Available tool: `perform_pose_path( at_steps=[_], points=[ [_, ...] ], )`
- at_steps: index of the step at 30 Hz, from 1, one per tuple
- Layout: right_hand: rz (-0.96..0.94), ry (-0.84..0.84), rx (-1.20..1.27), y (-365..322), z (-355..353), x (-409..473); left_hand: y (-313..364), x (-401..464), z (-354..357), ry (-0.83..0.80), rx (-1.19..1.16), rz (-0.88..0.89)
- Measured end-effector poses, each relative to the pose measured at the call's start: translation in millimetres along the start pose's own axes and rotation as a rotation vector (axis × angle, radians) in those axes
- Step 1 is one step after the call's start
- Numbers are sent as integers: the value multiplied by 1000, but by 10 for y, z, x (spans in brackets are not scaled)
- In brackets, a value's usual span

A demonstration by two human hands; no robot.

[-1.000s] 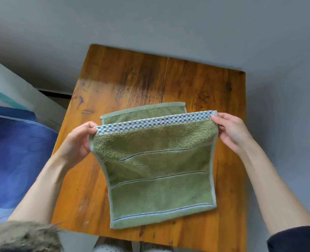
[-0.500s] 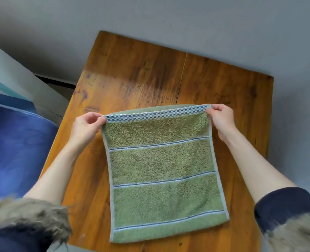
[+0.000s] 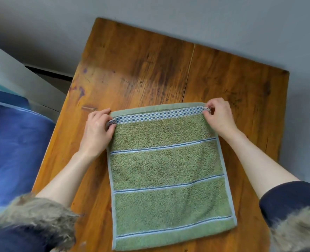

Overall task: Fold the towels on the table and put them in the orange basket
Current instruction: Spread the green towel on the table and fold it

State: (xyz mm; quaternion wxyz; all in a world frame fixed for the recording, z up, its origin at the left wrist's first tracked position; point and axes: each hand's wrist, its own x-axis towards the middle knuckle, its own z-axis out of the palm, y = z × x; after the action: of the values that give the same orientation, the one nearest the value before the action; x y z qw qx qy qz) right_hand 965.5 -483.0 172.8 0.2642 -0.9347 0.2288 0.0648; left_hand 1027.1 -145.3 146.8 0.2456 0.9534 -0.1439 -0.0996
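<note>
— Where is the green towel (image 3: 168,171) lying right now?

— It is lying flat on the wooden tabletop (image 3: 150,70), folded over on itself, with the checkered blue-and-white band running along its far edge and a strip of the lower layer peeking out just beyond it.

— And what are the hands doing?

— The left hand (image 3: 97,131) is pinching the far left corner of the top layer, its grip curling round the checkered band. The right hand (image 3: 219,117) is pinching the far right corner the same way, fingers bent over the edge.

— Anything else showing?

— Fur-trimmed dark sleeves (image 3: 292,202) are sitting pushed up on both forearms, and a blue fabric surface (image 3: 14,142) is lying beside the tabletop on the left.
</note>
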Motion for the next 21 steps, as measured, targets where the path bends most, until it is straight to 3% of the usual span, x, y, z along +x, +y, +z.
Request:
perform_pose_path(
  at_steps=[4, 12, 16, 21],
  points=[
    [52, -44, 42, -14, -50, 5, 34, 75, -15, -31, 11, -59],
    [227, -27, 450, -65, -237, -139, 199, 205, -271, -301, -456, -397],
    [236, 5, 517, -73, -334, -327, 235, 126, -326, -387, -469, -321],
    [258, 86, 632, -135, -485, -664, 284, -33, -581, -246, -560, -211]
  ],
)
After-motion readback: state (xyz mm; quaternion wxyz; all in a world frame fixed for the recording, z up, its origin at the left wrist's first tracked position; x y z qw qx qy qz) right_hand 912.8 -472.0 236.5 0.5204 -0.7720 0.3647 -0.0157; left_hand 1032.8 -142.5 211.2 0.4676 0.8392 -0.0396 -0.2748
